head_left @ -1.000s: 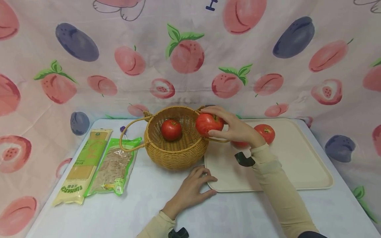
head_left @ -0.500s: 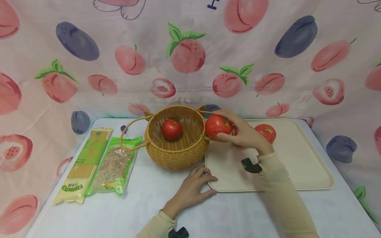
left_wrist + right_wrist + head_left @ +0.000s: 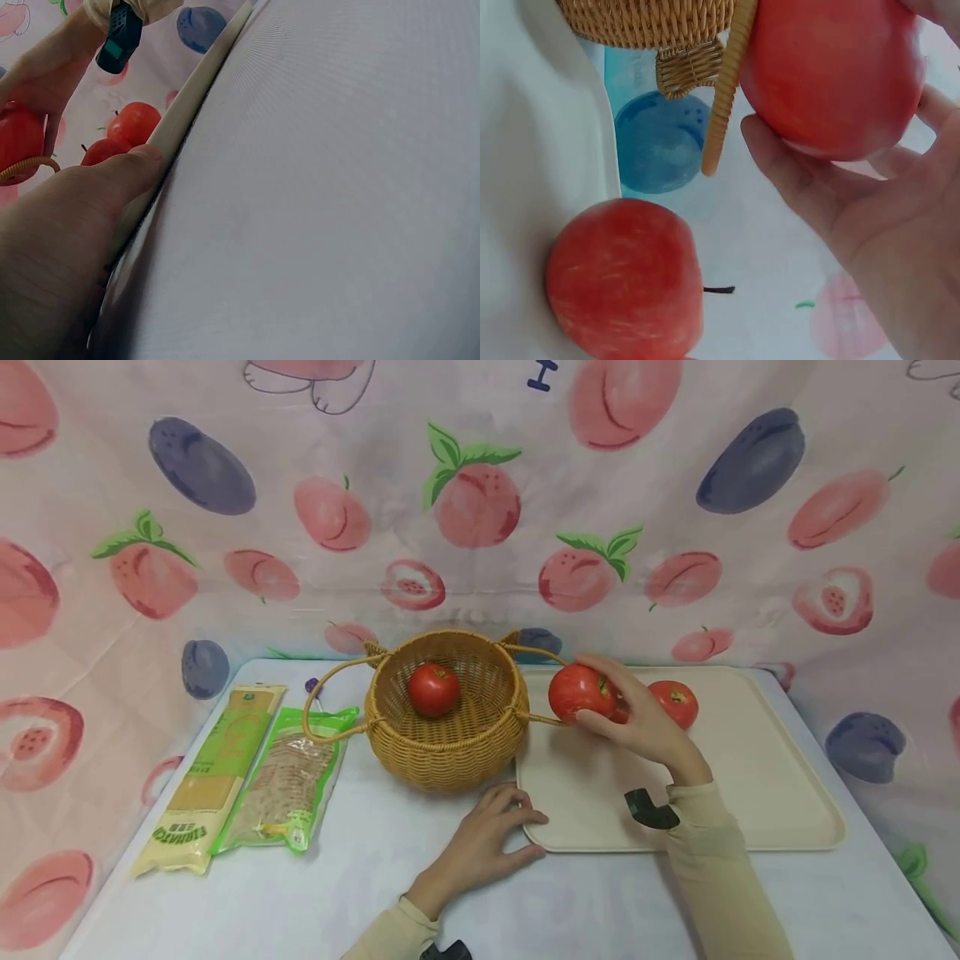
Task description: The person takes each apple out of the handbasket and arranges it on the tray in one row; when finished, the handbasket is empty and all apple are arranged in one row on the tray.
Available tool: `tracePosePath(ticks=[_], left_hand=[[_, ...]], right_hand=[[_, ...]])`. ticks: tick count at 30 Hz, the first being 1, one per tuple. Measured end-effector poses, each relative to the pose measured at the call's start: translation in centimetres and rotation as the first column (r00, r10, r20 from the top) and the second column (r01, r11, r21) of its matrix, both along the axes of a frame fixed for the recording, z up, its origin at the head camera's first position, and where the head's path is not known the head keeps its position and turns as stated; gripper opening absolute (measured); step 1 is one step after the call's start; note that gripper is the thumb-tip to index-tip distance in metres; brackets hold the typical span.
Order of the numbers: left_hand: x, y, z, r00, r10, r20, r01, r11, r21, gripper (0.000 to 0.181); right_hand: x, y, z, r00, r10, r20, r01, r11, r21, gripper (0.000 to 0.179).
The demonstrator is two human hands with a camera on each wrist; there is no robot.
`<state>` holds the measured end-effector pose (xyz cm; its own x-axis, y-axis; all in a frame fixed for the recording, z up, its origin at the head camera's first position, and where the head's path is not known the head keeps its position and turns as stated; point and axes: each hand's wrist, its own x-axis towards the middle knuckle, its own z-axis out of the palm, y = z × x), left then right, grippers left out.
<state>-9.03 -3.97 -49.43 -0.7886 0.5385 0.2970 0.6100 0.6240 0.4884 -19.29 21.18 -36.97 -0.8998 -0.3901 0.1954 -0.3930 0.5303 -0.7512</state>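
My right hand [image 3: 637,718] grips a red apple [image 3: 583,693] with thumb and fingers around it, over the tray's left part, right at the basket's right handle. The wrist view shows the held apple [image 3: 836,71] close beside that wicker handle [image 3: 731,90]. Another red apple [image 3: 433,689] lies inside the wicker basket [image 3: 446,764]. On the beige tray [image 3: 750,793] sits an apple [image 3: 675,703]; one more apple [image 3: 626,281] is mostly hidden behind my right hand in the head view. My left hand [image 3: 483,843] rests relaxed at the tray's front left corner, thumb at its rim [image 3: 199,82].
Left of the basket lie a long yellow-green noodle packet [image 3: 210,777] and a green-edged clear bag [image 3: 288,777] of brownish contents. A small purple-topped item [image 3: 311,685] is behind the bag. A fruit-print cloth [image 3: 480,577] hangs behind the white table [image 3: 360,893].
My right hand, gripping the apple, has moved right and slightly toward me, from the basket's right rim to over the tray. My left hand has stayed in place.
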Motion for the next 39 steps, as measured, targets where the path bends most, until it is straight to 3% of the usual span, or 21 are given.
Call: tracePosePath(ticks=[6,13,23,28,32,35,39], left_hand=[[0.2,0.1,0.0,1.000,-0.012,-0.010,0.012,1.000,-0.002,0.034],[-0.2,0.1,0.1,0.999,-0.007,-0.033,0.007,1.000,0.015,0.034],[0.0,0.1,0.0,1.000,-0.002,0.003,0.002,1.000,0.006,0.034],[0.0,0.0,0.1,1.000,-0.002,-0.010,0.002,1.000,0.013,0.034],[-0.1,0.1,0.0,1.000,-0.005,-0.015,0.005,1.000,0.017,0.034],[0.0,0.1,0.1,1.000,-0.008,-0.010,0.008,1.000,0.015,0.034],[0.0,0.1,0.1,1.000,-0.010,-0.002,0.010,1.000,0.010,0.034]], right_hand=[[0.5,0.7,0.0,0.999,-0.042,-0.003,0.042,0.999,-0.003,0.067],[-0.3,1.8,-0.7,0.997,-0.073,-0.029,0.073,0.997,0.001,0.068],[-0.3,3.5,-1.6,0.988,-0.076,-0.134,0.076,0.997,-0.002,0.069],[-0.7,4.1,-1.5,0.976,-0.087,-0.199,0.092,0.996,0.019,0.068],[-0.1,3.9,-0.3,0.975,-0.112,-0.190,0.114,0.993,0.001,0.066],[-0.1,4.3,-0.3,0.977,-0.144,-0.160,0.145,0.989,-0.004,0.068],[-0.8,5.7,-1.7,0.973,-0.188,-0.136,0.189,0.982,-0.003,0.071]])
